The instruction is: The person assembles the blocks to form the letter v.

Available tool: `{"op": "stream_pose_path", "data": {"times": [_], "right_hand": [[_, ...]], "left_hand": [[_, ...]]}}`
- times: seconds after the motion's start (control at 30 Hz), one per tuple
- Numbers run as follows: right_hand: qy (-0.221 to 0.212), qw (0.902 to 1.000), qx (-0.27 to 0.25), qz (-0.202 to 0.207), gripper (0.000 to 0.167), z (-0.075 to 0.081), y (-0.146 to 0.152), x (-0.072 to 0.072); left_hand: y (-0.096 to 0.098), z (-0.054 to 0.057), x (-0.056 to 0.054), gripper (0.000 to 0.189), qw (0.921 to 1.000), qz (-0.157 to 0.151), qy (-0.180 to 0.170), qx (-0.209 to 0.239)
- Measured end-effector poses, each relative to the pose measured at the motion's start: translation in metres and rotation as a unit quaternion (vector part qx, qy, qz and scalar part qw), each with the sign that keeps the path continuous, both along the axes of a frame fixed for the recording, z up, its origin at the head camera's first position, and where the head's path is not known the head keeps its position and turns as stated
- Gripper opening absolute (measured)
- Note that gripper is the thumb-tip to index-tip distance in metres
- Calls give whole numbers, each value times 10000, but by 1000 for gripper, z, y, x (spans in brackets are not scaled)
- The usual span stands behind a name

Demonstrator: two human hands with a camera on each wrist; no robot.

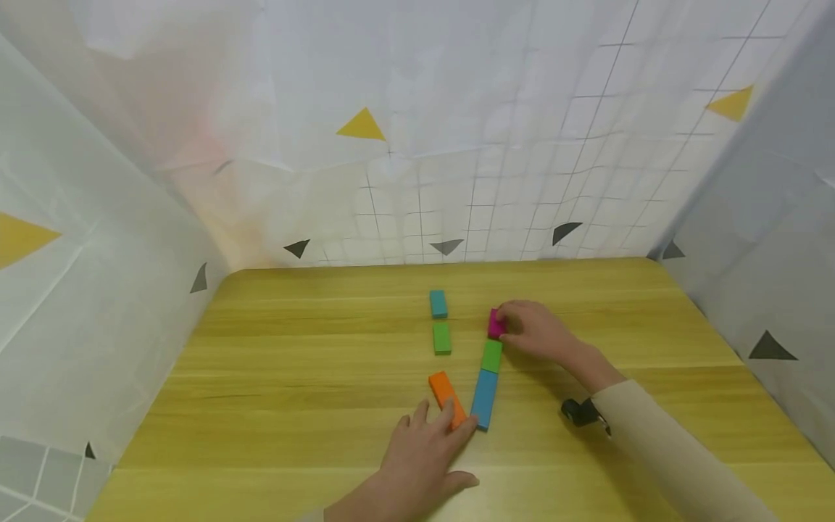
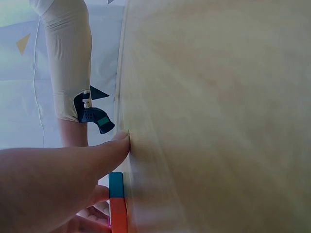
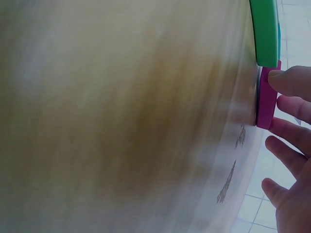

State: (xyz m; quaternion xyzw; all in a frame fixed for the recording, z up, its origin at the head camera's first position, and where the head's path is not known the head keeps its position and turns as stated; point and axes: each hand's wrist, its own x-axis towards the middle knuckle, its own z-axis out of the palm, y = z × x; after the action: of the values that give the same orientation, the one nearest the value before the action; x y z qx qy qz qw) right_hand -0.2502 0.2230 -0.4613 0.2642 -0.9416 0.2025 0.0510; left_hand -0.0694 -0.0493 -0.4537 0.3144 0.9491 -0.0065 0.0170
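My right hand (image 1: 538, 330) pinches a magenta block (image 1: 494, 323) between thumb and fingers at the far end of a slanting row. Behind it in that row come a green block (image 1: 492, 357) and a longer blue block (image 1: 485, 399), end to end. In the right wrist view the magenta block (image 3: 267, 99) meets the green block (image 3: 266, 34). My left hand (image 1: 420, 457) lies with fingers spread at the near ends of a tilted orange block (image 1: 446, 391) and the blue block; its fingertips partly cover the orange one.
A teal block (image 1: 438, 304) and another green block (image 1: 441, 338) stand apart, left of the row. The wooden table (image 1: 293, 391) meets pale patterned sheets at its back and sides. A dark wrist device (image 1: 580, 413) hangs below the right sleeve.
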Motion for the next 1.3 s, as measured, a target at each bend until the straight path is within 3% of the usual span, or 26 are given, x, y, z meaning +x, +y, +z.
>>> {"op": "stream_pose_path", "data": {"times": [0.73,1.3], "right_hand": [[-66,9999,-140,-54,21,-3,4,2],[-175,9997,-168,-40,20,-3,2,7]], "left_hand": [[1,-5,-3,77,10000,-32,33,25],[0,-3,-2,76,9999,-39,85,92]]}}
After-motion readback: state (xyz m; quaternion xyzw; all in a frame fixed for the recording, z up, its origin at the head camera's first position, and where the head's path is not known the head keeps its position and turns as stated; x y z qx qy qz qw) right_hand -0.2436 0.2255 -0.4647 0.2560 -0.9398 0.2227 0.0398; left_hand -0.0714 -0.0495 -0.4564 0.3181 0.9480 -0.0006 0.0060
